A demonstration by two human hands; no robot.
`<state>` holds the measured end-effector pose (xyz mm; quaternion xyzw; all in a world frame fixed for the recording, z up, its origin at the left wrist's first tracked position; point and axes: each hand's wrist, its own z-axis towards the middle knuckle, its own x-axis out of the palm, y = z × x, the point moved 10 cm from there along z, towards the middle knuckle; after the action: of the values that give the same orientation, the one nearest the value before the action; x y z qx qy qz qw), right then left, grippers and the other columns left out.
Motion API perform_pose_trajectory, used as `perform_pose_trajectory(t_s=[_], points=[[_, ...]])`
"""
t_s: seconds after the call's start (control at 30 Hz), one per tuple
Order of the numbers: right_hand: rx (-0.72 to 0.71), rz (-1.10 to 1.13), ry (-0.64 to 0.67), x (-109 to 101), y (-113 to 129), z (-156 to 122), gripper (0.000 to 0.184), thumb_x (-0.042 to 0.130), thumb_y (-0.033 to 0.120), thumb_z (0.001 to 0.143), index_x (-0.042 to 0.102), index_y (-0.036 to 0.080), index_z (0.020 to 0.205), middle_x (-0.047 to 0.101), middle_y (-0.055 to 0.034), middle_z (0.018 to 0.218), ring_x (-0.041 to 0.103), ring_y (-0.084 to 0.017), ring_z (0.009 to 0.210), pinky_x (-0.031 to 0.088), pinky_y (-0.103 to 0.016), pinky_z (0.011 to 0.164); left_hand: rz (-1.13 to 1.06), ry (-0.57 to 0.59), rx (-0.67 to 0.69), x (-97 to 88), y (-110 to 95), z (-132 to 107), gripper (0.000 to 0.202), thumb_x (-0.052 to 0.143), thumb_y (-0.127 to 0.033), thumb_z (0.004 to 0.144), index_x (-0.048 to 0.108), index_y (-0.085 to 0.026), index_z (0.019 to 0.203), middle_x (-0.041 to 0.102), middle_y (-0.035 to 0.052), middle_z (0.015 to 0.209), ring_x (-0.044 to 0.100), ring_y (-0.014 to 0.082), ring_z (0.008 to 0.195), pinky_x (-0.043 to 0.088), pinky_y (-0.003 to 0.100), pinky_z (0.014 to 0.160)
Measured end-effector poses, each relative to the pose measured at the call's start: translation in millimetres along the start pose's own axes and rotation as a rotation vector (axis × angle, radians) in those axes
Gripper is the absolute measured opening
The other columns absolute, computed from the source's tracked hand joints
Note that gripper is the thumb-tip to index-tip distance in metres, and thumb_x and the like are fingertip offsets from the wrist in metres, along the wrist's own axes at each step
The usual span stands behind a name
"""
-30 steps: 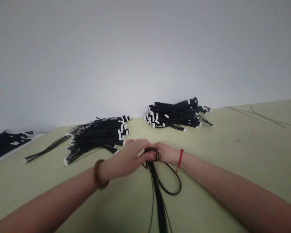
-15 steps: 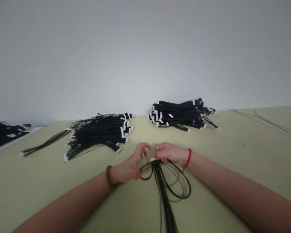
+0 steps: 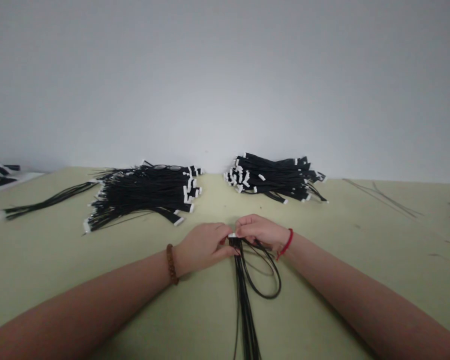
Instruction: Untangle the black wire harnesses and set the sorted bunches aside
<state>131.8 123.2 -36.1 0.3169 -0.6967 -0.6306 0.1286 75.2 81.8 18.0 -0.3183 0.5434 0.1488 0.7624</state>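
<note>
A bundle of thin black wires [image 3: 243, 290] hangs toward me from between my hands, with a loop at its right side and a white connector end [image 3: 232, 235] at the top. My left hand [image 3: 202, 247], with a brown bead bracelet [image 3: 171, 264], pinches the bundle's top from the left. My right hand [image 3: 260, 231], with a red string [image 3: 285, 244] at the wrist, grips it from the right. Fingers hide most of the connector ends.
Two large piles of black white-tipped wires [image 3: 146, 194] [image 3: 273, 179] lie on the pale green table [image 3: 390, 250] beyond my hands. A smaller black bunch [image 3: 48, 201] lies to the left. A white wall [image 3: 225, 80] stands behind.
My left hand has closed from spread fingers beside the bundle onto its top. The wire loops have drawn in smaller, and the view has levelled.
</note>
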Motion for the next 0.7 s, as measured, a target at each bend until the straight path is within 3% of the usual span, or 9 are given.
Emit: perform_pose_trajectory(t_s=[0.2,0.5,0.7], points=[[-0.015,0.033,0.029,7.4,3.5,1.9,0.025,0.051,0.023,0.084,0.045,0.011,0.063,0.036,0.008,0.051,0.031,-0.001,0.039,0.026,-0.013,0.036,-0.021,-0.027,-0.147,1.5,20.2,4.4,0.047,0.023,-0.038,0.09,0.057,-0.013,0.069,0.058,0.0075,0.066,0.047,0.0147,0.059,0.034,0.026,0.058],[-0.01,0.079,0.07,11.5,2.5,1.3,0.023,0.053,0.022,0.082,0.045,0.011,0.063,0.036,0.008,0.05,0.031,-0.002,0.04,0.026,-0.014,0.037,-0.169,-0.036,-0.22,3.9,26.6,10.0,0.039,0.031,-0.028,0.087,0.048,-0.015,0.054,0.048,0.0021,0.053,0.036,0.0106,0.049,0.023,0.026,0.05],[-0.039,0.094,0.081,8.4,2.4,-0.9,0.025,0.053,0.025,0.082,0.045,0.011,0.063,0.035,0.0082,0.049,0.03,-0.002,0.039,0.025,-0.015,0.038,-0.414,-0.017,-0.19,7.4,28.9,6.8,0.045,0.022,-0.038,0.089,0.044,-0.015,0.057,0.042,-0.0014,0.052,0.036,0.0086,0.049,0.028,0.022,0.049]])
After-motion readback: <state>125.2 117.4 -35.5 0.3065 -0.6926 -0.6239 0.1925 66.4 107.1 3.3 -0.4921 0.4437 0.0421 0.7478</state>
